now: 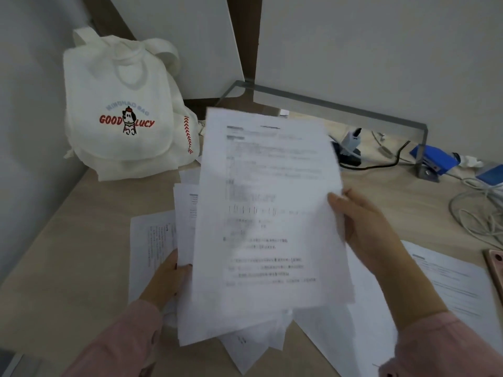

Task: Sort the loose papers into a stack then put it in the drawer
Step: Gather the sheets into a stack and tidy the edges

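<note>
Now | left hand [166, 278], right hand [362, 227] grip one sheaf [261, 208] | one bag [119, 110]

The pale wooden desk [68, 254] bears a white bag [119, 110] (back left), loose sheets [449, 281] and cables [490, 190].

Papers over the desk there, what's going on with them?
A person is sorting printed sheets. The left hand grips the bundle of papers at its lower left edge and the right hand holds its right edge, above the desk. The sheets are fanned, not squared. Another sheet lies on the desk at right. No drawer is in view.
</note>
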{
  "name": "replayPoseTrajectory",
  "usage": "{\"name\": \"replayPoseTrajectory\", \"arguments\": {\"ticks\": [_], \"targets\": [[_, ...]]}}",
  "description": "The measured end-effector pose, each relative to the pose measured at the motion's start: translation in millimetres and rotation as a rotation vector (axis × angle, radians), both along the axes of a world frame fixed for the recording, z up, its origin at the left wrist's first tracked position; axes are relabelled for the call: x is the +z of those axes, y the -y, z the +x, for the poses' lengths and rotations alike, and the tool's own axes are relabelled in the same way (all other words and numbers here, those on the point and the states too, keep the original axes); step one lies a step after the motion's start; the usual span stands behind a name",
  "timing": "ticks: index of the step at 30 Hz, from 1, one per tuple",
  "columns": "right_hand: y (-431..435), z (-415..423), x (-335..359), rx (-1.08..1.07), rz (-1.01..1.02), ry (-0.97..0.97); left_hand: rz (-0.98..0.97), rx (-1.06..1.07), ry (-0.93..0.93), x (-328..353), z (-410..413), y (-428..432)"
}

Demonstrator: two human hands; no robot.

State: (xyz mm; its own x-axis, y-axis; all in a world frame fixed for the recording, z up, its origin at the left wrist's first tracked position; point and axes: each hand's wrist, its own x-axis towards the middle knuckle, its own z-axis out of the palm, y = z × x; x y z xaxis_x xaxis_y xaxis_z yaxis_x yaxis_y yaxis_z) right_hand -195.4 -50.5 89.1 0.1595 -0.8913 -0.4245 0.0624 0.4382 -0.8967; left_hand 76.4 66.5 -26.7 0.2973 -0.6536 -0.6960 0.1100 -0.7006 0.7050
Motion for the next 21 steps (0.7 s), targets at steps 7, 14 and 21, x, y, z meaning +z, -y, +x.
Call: {"name": "replayPoseTrajectory", "arguments": {"ticks": [7,14,21], "targets": [[-32.0,24.1,-81.0,0.030,0.218,-0.405,-0.021,-0.006,-0.185,-7.8,-7.2,-10.4],[-44.8,29.4,-116.2,0.204,0.165,-0.582,0.014,0.026,-0.205,-7.7,-24.5,-4.9],[-44.3,-28.9,-120.3,-0.082,0.012,-1.064,-0.014,-0.052,0.029,-15.3,-28.2,0.2]]}}
